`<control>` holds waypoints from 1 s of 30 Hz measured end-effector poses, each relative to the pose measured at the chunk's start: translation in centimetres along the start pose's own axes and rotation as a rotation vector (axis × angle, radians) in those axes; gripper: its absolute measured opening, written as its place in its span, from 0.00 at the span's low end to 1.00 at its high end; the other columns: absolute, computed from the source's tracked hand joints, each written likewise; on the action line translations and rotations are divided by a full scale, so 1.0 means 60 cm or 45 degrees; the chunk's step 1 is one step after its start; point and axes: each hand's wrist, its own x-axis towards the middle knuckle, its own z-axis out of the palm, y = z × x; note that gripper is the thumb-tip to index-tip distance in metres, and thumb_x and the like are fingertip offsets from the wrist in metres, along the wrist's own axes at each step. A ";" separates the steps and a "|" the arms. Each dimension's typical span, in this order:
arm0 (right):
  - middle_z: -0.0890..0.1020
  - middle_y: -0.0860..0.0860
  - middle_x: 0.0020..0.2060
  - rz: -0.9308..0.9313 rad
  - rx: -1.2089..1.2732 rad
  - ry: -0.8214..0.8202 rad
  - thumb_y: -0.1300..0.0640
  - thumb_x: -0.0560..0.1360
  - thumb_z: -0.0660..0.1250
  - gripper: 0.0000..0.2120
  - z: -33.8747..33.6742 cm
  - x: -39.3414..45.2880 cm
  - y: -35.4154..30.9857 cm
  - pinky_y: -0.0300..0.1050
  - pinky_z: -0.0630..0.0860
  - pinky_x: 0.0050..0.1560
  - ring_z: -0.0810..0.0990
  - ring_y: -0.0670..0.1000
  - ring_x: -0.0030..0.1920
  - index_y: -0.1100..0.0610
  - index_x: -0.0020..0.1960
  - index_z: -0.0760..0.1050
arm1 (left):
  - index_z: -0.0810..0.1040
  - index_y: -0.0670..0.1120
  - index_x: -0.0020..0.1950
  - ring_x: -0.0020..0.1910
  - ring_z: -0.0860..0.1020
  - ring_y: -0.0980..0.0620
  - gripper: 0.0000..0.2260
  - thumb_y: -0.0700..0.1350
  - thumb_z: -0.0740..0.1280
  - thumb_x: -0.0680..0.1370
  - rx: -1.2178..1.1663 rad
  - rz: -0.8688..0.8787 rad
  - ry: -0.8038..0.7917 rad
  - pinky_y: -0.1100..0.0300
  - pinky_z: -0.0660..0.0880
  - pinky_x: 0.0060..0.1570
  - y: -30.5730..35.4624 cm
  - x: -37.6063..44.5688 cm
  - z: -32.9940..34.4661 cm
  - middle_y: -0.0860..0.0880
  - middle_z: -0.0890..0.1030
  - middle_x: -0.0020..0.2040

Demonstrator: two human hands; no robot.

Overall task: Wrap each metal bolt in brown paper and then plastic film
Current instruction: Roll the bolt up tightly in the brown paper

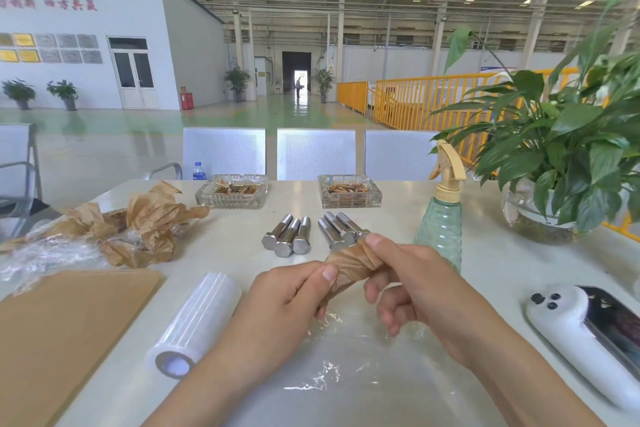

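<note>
Here, both hands [287,291] grip paper-wrapped bolt [349,265], film [346,367] beneath

Centre: bare table [239,239] lay between paper heap [138,222] and bolts [313,234].
Left: roll [194,322] and sheets [65,329] blocked.
Right: bottle [441,218], case [588,333].
Back: ashtrays [232,191].

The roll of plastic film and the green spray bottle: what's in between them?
In the head view, both hands, left and right, hold a paper-wrapped bolt between roll and spray bottle.
</note>
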 end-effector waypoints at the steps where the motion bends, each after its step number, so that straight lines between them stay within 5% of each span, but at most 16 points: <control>1: 0.80 0.55 0.30 -0.028 -0.030 -0.041 0.44 0.79 0.66 0.17 -0.002 -0.001 0.002 0.43 0.75 0.25 0.75 0.52 0.23 0.57 0.48 0.83 | 0.75 0.46 0.39 0.30 0.68 0.55 0.24 0.63 0.56 0.81 0.011 -0.004 -0.005 0.54 0.66 0.35 0.000 0.000 -0.001 0.53 0.71 0.28; 6: 0.75 0.54 0.28 -0.175 0.129 -0.010 0.53 0.79 0.68 0.09 0.005 0.002 0.023 0.43 0.71 0.25 0.70 0.52 0.23 0.58 0.47 0.81 | 0.77 0.48 0.37 0.27 0.68 0.57 0.20 0.61 0.61 0.80 -0.048 -0.066 -0.104 0.58 0.65 0.33 0.008 0.007 -0.007 0.54 0.72 0.27; 11: 0.73 0.54 0.28 -0.219 0.335 0.123 0.56 0.79 0.67 0.06 -0.001 0.003 0.027 0.42 0.71 0.25 0.70 0.51 0.24 0.56 0.44 0.78 | 0.82 0.50 0.48 0.27 0.73 0.54 0.06 0.51 0.73 0.77 -0.357 -0.357 -0.300 0.64 0.68 0.27 0.011 0.004 -0.031 0.50 0.82 0.35; 17: 0.72 0.52 0.28 -0.124 0.682 0.233 0.57 0.80 0.66 0.11 -0.016 0.006 0.028 0.39 0.70 0.23 0.69 0.49 0.24 0.53 0.40 0.80 | 0.85 0.47 0.51 0.26 0.78 0.49 0.07 0.39 0.76 0.75 -0.602 -0.242 0.104 0.60 0.74 0.25 0.030 0.015 -0.025 0.43 0.83 0.34; 20: 0.71 0.50 0.28 0.067 0.977 0.156 0.57 0.79 0.66 0.06 -0.015 0.007 0.025 0.37 0.70 0.22 0.69 0.46 0.23 0.53 0.43 0.76 | 0.84 0.53 0.52 0.30 0.78 0.51 0.15 0.43 0.80 0.68 -0.629 -0.057 0.154 0.62 0.76 0.30 0.037 0.012 -0.017 0.47 0.83 0.37; 24: 0.72 0.50 0.27 0.163 1.144 0.054 0.57 0.77 0.67 0.04 -0.004 0.003 0.028 0.36 0.71 0.21 0.70 0.46 0.23 0.54 0.44 0.74 | 0.81 0.58 0.49 0.39 0.80 0.53 0.17 0.54 0.79 0.63 -0.628 -0.093 0.109 0.59 0.77 0.35 0.034 0.011 0.004 0.56 0.81 0.46; 27: 0.73 0.51 0.28 0.190 1.116 -0.040 0.56 0.78 0.68 0.06 0.011 -0.001 0.031 0.38 0.72 0.22 0.72 0.46 0.23 0.56 0.42 0.78 | 0.77 0.65 0.63 0.49 0.81 0.55 0.21 0.61 0.73 0.70 -0.485 -0.040 0.123 0.55 0.79 0.40 0.035 0.007 0.025 0.60 0.82 0.56; 30: 0.75 0.52 0.29 0.176 1.070 -0.042 0.56 0.78 0.68 0.14 0.020 -0.002 0.033 0.39 0.74 0.22 0.74 0.47 0.24 0.56 0.34 0.83 | 0.79 0.58 0.64 0.50 0.82 0.53 0.19 0.61 0.66 0.76 -0.495 0.022 0.256 0.56 0.80 0.36 0.036 0.007 0.030 0.62 0.82 0.59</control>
